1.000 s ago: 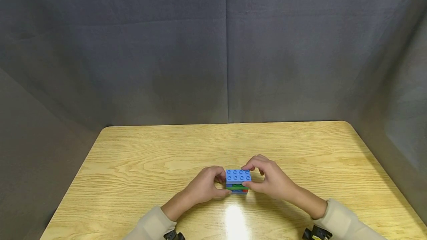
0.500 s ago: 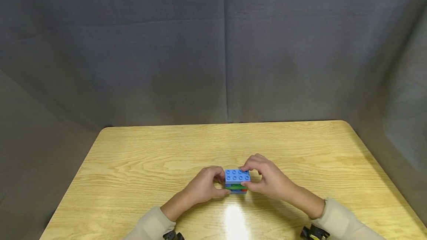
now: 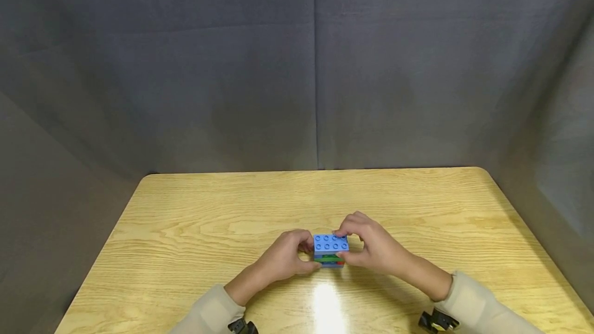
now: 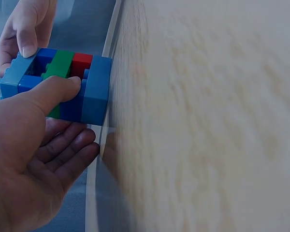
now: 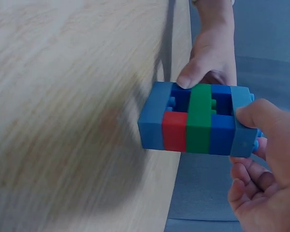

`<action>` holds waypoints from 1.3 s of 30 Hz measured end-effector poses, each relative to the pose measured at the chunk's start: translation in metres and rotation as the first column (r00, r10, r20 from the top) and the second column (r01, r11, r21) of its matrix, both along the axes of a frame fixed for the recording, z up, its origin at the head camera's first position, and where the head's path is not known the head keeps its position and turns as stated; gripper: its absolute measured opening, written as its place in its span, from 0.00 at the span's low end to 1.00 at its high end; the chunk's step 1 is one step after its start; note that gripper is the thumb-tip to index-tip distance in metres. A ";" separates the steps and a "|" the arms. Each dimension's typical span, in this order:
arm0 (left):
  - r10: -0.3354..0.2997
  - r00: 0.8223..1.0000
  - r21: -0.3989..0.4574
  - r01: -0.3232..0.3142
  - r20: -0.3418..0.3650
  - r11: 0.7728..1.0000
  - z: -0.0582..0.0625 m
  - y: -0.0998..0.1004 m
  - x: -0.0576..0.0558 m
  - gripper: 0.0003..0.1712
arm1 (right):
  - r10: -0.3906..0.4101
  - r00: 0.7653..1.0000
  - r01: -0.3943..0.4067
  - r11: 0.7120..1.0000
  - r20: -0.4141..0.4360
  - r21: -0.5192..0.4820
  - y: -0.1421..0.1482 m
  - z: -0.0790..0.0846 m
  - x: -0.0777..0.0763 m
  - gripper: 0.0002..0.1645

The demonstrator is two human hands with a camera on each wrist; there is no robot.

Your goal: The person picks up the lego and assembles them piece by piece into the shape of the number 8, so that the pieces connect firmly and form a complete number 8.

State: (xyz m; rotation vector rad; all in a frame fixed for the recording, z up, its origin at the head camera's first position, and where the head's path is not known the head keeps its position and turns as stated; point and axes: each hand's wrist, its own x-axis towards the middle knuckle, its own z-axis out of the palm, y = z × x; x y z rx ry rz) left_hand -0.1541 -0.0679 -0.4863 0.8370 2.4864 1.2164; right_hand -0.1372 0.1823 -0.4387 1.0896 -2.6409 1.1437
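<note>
A stack of toy building bricks stands upright at the middle front of the table. Its top light blue brick [image 3: 328,243] shows several studs. Beneath come dark blue bricks [image 5: 222,135] with a gap between them, then a green brick [image 5: 199,126]. Lower still are a red brick [image 5: 174,133] and a dark blue brick [image 4: 71,107], above a light blue brick [image 4: 97,92] at the bottom. My left hand [image 3: 280,261] holds the stack's lower left end, thumb in front. With thumb and fingers, my right hand [image 3: 378,249] pinches the top brick's right end.
The wood-grain table [image 3: 195,210] reaches back to a dark grey curtain [image 3: 232,92], which also hangs at both sides. A bright light reflection lies on the tabletop in front of the stack. Dark wrist devices [image 3: 438,321] sit by the sleeves.
</note>
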 end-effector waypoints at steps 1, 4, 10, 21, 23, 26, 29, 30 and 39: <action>-0.001 1.000 0.001 0.001 0.000 1.000 0.000 0.000 0.000 0.16 | -0.005 1.000 0.005 1.000 0.006 -0.006 0.000 0.000 0.000 0.17; -0.003 1.000 0.001 0.003 0.001 1.000 -0.001 0.000 0.000 0.16 | -0.013 1.000 0.014 1.000 0.025 -0.021 -0.001 -0.002 0.001 0.17; 0.000 1.000 -0.005 0.000 -0.005 1.000 -0.001 -0.001 -0.001 0.16 | -0.005 0.999 0.007 0.999 0.046 -0.035 0.000 -0.003 0.000 0.17; 0.002 1.000 -0.005 -0.002 0.017 1.000 -0.001 -0.001 0.000 0.17 | -0.054 0.998 0.053 0.999 0.039 0.006 0.000 -0.002 0.002 0.20; 0.001 1.000 0.000 -0.001 0.019 1.000 -0.001 -0.001 0.000 0.17 | -0.057 0.998 0.057 0.998 0.037 0.008 0.001 -0.003 0.002 0.21; 0.000 1.000 0.007 0.000 0.020 1.000 0.000 -0.002 0.000 0.17 | -0.054 0.998 0.054 0.998 0.035 0.010 0.001 -0.004 0.002 0.21; -0.002 1.000 0.011 0.002 0.020 1.000 -0.001 -0.002 0.000 0.17 | -0.051 0.998 0.051 0.999 0.043 0.003 0.001 -0.004 0.001 0.21; -0.002 1.000 0.011 0.002 0.020 1.000 -0.001 -0.002 0.000 0.17 | -0.050 0.998 0.050 0.999 0.045 0.000 0.001 -0.004 0.001 0.22; -0.016 1.000 0.025 0.016 0.011 1.000 -0.002 -0.004 -0.001 0.17 | -0.048 0.998 0.048 0.999 0.038 0.000 0.001 -0.003 0.001 0.23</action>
